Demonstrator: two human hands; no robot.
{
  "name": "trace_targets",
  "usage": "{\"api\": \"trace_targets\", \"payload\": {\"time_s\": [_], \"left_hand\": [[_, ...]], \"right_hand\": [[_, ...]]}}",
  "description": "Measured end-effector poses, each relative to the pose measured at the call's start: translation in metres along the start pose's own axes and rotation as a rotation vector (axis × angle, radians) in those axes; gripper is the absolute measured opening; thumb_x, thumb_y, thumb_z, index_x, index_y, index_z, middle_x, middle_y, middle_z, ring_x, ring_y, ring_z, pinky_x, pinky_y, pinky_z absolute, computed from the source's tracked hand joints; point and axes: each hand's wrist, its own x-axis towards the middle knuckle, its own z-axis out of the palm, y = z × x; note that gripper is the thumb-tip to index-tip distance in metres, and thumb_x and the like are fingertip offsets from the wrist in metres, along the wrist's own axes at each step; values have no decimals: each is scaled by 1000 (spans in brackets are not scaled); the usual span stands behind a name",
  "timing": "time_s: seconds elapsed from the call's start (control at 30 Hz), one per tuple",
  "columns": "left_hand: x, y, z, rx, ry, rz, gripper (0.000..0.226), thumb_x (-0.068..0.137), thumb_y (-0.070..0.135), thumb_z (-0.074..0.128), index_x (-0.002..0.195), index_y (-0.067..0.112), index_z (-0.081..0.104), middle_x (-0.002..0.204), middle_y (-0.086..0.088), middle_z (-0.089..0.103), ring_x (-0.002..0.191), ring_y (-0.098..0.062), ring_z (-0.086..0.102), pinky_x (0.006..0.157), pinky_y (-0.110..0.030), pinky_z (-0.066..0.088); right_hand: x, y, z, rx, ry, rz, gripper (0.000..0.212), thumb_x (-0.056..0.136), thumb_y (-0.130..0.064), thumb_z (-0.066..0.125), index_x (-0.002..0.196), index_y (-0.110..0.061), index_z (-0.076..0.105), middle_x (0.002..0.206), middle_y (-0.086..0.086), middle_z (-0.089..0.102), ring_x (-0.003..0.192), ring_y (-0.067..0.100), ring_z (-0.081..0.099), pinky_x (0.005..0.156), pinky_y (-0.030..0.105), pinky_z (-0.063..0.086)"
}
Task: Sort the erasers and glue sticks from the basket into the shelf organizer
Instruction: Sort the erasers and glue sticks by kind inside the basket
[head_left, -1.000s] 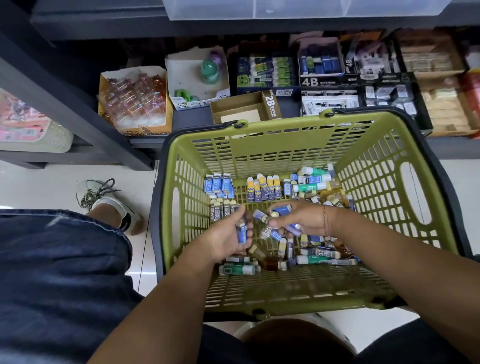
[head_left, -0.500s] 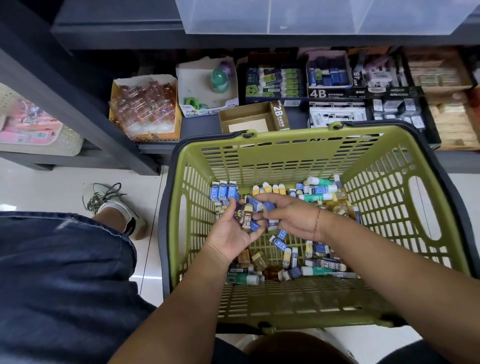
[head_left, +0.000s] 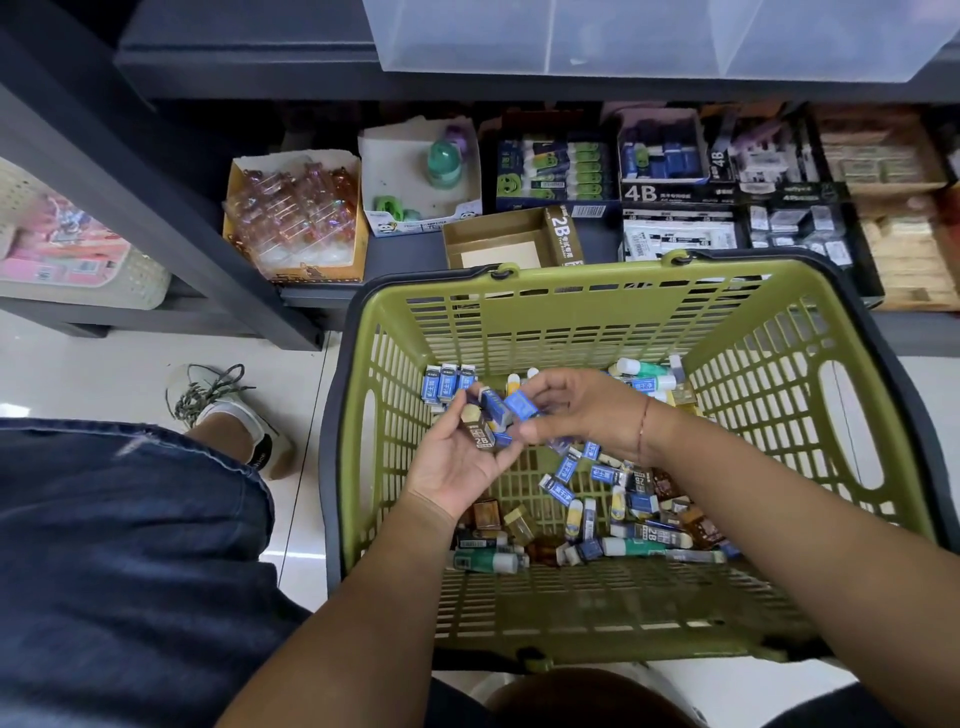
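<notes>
Two bare forearms reach down into the green basket (head_left: 597, 613), which stands on the floor right against the low shelf (head_left: 402, 257), probably so that a handful needs only a short carry. On the basket bottom nearest the person lies a green glue stick (head_left: 485, 561). Just beyond it is a loose jumble of erasers (head_left: 558, 491) mixed with more glue.

Above that jumble the left hand (head_left: 457, 462) is turned palm up and cupped. Its fingers curl round a dark-sleeved 2B eraser (head_left: 480, 435) and at least one blue piece. It seems to serve as a collecting tray, so several go over in one trip. The right hand (head_left: 587, 415) meets it from the other side, thumb and fingertips pinching a blue eraser (head_left: 521, 405) just above the left palm, apparently to add it.

A tidy row of blue erasers (head_left: 448, 382) stands against the far basket wall. On the shelf beyond, an open 2B box (head_left: 498, 244) shows its cardboard floor just behind the rim, a plausible home for this batch. Behind it stand a box with green smiley faces (head_left: 550, 171) and a 4B box (head_left: 670, 171).
</notes>
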Motion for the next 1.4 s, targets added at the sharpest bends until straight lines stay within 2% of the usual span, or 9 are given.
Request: {"api": "trace_targets", "payload": {"time_s": [0.13, 0.43, 0.6, 0.73, 0.9, 1.03, 1.17, 1.27, 1.4], "left_hand": [[-4, 3, 2, -50, 0, 25, 32, 83, 28, 62, 110, 12, 58, 113, -15, 63, 92, -30, 66, 69, -37, 59], [-13, -5, 3, -20, 48, -62, 21, 82, 29, 63, 86, 10, 69, 98, -9, 61, 87, -24, 57, 60, -30, 56], [-20, 1, 8, -114, -71, -90, 44, 56, 18, 92, 93, 8, 70, 107, -8, 63, 106, -24, 53, 60, -34, 56], [-26, 2, 9, -202, -98, -30, 62, 52, 19, 93, 105, 10, 64, 113, -7, 60, 104, -26, 55, 58, -34, 56], [-30, 4, 5, -237, -87, 23, 72, 42, 14, 97, 106, 9, 65, 107, -10, 64, 96, -27, 58, 57, -33, 56], [-34, 9, 6, -246, -125, 43, 67, 47, 14, 96, 107, 8, 67, 112, -8, 61, 94, -27, 60, 58, -31, 56], [-36, 10, 8, -224, -165, 71, 51, 47, 16, 96, 93, 6, 75, 101, -10, 68, 84, -26, 68, 56, -27, 56], [-37, 10, 10, -213, -180, 68, 47, 50, 19, 95, 91, 6, 76, 99, -9, 69, 84, -24, 68, 55, -24, 55], [-37, 10, 10, -239, -120, 47, 56, 42, 17, 97, 93, 9, 75, 102, -11, 68, 83, -27, 69, 51, -28, 54]], "right_hand": [[7, 1, -10, 298, 79, 71, 17, 80, -3, 68, 96, -6, 62, 84, 11, 70, 72, 19, 70, 70, 32, 60], [39, 44, -5, 121, 399, 313, 19, 102, -26, 43, 111, -14, 53, 76, 5, 54, 49, 14, 47, 38, 18, 35], [64, 30, 27, 215, 378, 259, 11, 97, -24, 54, 94, -15, 60, 71, 3, 57, 43, 11, 51, 42, 15, 40], [86, 21, 50, 343, 392, 235, 20, 87, -18, 69, 89, 1, 69, 79, 13, 66, 76, 26, 62, 70, 27, 53], [100, 14, 66, 336, 375, 219, 23, 84, -13, 71, 64, -10, 61, 67, -2, 63, 74, 16, 59, 50, 5, 44], [112, 11, 73, 229, 377, 277, 37, 75, -18, 80, 44, -15, 60, 68, 9, 61, 75, 24, 59, 85, 40, 53], [119, 3, 70, -68, 382, 292, 38, 80, -26, 75, 55, -18, 47, 56, 1, 50, 58, 17, 48, 56, 21, 44], [120, -2, 67, -243, 244, 267, 33, 85, -28, 69, 60, -22, 48, 61, -3, 49, 68, 19, 53, 75, 29, 55], [109, -1, 55, -136, 196, 174, 30, 93, -27, 59, 68, -14, 51, 38, -7, 47, 34, 7, 43, 43, 19, 36]]}}
